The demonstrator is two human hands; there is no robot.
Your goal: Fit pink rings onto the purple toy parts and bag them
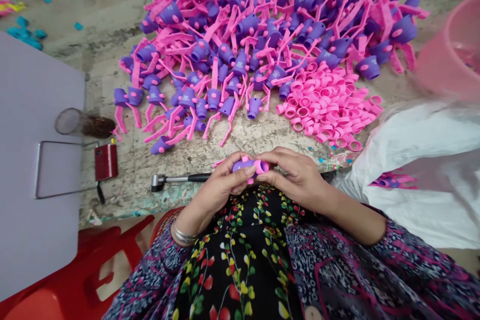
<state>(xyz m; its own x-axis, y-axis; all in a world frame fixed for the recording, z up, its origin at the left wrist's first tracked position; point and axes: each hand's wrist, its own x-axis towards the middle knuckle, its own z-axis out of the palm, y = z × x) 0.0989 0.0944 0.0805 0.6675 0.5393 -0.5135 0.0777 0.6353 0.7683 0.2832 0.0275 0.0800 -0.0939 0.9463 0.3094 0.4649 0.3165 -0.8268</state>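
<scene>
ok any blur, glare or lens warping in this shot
In the head view, soft light, without hard shadows on the table; in the head view, the pink bucket at the right edge looks blurred and stretched; in the head view, small highlights on the bangles.

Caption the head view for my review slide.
Left hand and right hand hold a purple cup with a pink ring at its end, near heaped parts.
</scene>
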